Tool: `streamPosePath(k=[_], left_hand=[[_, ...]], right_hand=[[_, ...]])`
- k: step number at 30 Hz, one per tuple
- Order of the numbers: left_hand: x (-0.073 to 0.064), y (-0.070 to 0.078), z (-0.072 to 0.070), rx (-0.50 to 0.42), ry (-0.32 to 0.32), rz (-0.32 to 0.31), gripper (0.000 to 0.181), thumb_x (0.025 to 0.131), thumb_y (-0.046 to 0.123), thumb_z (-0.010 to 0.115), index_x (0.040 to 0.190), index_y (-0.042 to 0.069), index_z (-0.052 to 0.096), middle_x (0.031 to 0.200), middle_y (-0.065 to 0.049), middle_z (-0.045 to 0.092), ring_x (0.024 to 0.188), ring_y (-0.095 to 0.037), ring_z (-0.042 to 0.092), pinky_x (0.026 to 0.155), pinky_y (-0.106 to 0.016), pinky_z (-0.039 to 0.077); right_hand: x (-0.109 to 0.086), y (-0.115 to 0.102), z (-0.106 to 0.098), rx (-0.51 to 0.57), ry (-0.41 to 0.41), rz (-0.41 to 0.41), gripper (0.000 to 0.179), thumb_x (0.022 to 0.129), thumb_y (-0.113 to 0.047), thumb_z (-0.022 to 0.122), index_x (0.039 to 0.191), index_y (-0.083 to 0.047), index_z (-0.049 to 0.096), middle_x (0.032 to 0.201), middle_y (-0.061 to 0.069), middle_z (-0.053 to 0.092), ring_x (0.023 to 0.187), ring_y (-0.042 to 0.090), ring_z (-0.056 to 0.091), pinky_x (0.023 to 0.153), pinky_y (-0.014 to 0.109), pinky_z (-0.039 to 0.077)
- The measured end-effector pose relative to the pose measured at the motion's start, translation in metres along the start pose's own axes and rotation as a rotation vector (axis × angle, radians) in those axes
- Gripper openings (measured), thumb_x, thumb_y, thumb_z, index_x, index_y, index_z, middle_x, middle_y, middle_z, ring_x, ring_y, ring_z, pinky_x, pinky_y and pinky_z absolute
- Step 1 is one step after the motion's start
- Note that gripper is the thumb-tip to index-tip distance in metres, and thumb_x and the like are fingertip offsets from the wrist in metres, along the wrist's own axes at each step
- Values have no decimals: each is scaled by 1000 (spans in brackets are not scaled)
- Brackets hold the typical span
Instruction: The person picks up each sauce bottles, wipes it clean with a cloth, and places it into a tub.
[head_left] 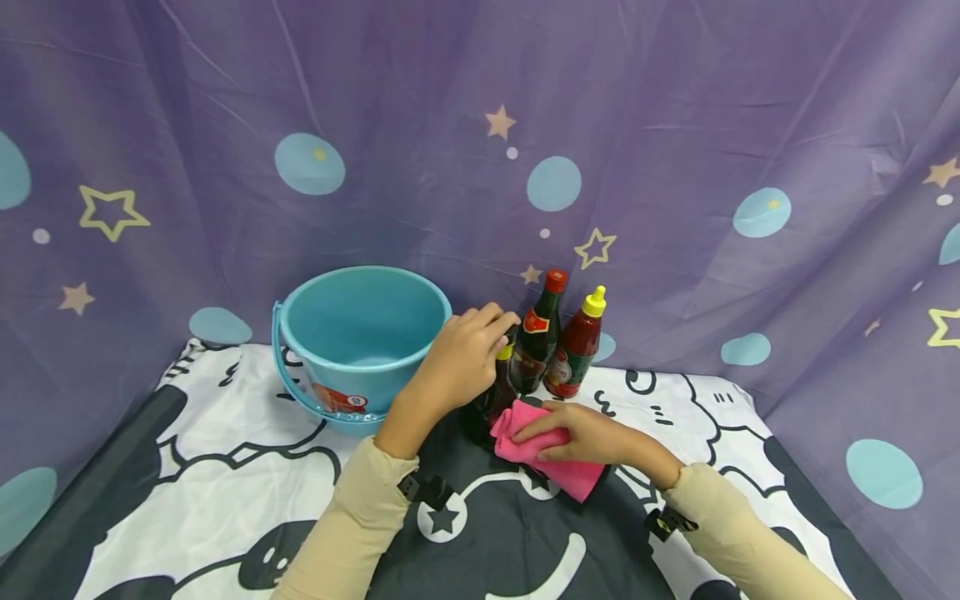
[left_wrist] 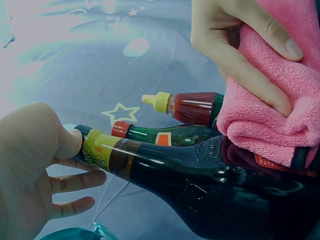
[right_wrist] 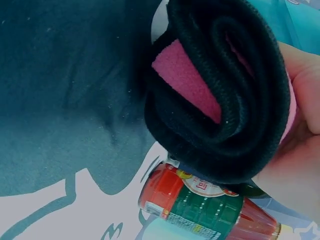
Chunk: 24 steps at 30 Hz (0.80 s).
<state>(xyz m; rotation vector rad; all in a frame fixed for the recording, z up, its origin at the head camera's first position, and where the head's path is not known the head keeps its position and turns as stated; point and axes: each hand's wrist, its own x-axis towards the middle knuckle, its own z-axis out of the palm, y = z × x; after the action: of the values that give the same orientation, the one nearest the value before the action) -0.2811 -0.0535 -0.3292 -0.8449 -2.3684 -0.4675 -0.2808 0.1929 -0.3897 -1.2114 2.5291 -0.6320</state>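
A dark glass sauce bottle (left_wrist: 200,185) with a yellow neck label stands in front of the person. The left hand (head_left: 461,354) pinches it at the dark cap, thumb on one side, and the other fingers stretch out loosely, as the left wrist view shows. A folded pink towel (head_left: 573,473) is in the right hand (head_left: 585,433), which grips it and presses it to the side of the bottle's body. Dark edging on the towel shows in the right wrist view. The lower part of the bottle is partly hidden by towel and hands.
Just behind stand a green glass bottle (head_left: 535,342) with a red cap and a red sauce bottle (head_left: 576,350) with a yellow nozzle. A blue bucket (head_left: 360,379) stands to the left. A purple curtain (head_left: 420,108) hangs behind the patterned cloth (head_left: 247,492).
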Motion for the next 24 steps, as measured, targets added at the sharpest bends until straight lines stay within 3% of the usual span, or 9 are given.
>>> streamPosePath(k=[10,14,21,24], left_hand=[[0,0,1,-9,2,-5,29,103,11,55,130,10,66,110,-6,65,91,-26,61,81,-41,53],[-1,1,1,-15,-15,-18,30,103,12,54,131,11,65,112,-6,65,94,-26,62,84,-42,53],[0,0,0,-4,-27,-33,31,104,14,54,133,12,65,113,-4,65,96,-25,62,86,-41,53],[1,0,0,4,-15,-25,30,104,13,55,132,11,66,113,-5,65,96,-26,63,85,-41,53]], right_hand=[[-10,-5,-16,43,33,-91,36,93,-19,75,128,-25,73,130,-1,68,119,19,58,96,32,52],[-16,-15,-33,68,78,-99,36,93,-23,76,129,-25,72,137,1,64,127,20,55,98,31,53],[-22,-36,-65,118,185,-158,40,90,-21,78,130,-21,71,137,5,63,121,15,53,83,29,59],[-22,-40,-75,119,241,-195,42,88,-16,80,129,-20,72,134,2,66,120,12,54,82,28,59]])
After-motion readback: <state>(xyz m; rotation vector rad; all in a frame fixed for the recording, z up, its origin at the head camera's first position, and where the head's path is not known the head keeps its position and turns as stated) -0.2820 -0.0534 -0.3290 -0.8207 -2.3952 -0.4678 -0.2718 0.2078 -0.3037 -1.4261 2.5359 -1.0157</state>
